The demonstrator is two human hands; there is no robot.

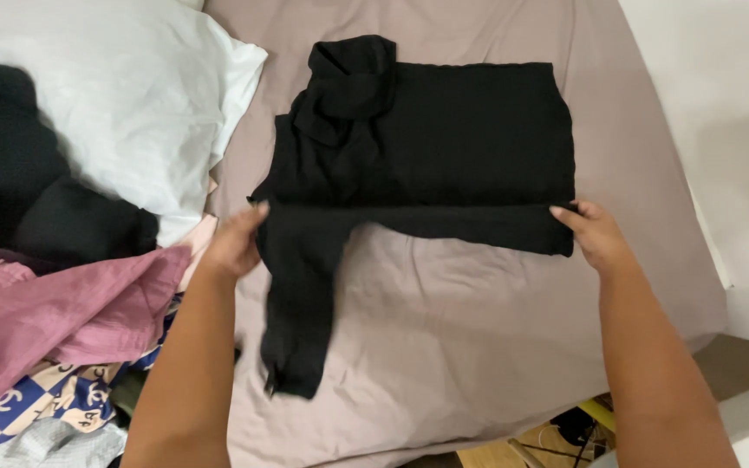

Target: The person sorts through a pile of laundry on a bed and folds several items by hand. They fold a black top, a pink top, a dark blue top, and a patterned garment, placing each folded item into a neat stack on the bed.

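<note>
The black knit turtleneck sweater [444,139] lies lengthwise across mid-frame on the taupe-sheeted bed [478,329]; left hand [236,243] and right hand [595,232] pinch its lower fold's opposite ends, equally near.

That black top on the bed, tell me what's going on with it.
A person leans over a bed with a mauve sheet and handles a black turtleneck top spread flat on it. The left hand grips the garment's left edge and the right hand holds its right edge, along a folded strip. One sleeve hangs down toward the person. To the left lie a white pillow and a heap of clothes with a pink garment on top.
</note>
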